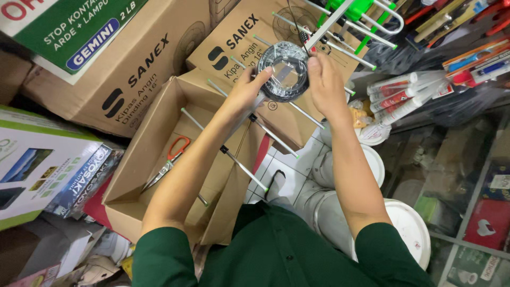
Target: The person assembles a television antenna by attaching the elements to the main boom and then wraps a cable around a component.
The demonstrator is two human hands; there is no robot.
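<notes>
Both my hands hold up a coil of black cable wrapped in clear plastic [285, 72]. My left hand [247, 89] grips its left rim and my right hand [325, 82] grips its right rim. Behind and below the coil runs a metal aerial [268, 133] with several thin rods tipped in green, and its green plastic bracket [355, 10] sits at the top. Under my left arm an open, narrow cardboard box [151, 159] holds scissors with orange handles [169, 159].
Large brown cardboard boxes [135, 69] are stacked at the top left, printed boxes [32, 165] at the left. White sealant tubes [406, 95] lie on a glass counter [462, 159] at right. White plastic buckets [404, 223] stand by my right arm, on white floor tiles [287, 170].
</notes>
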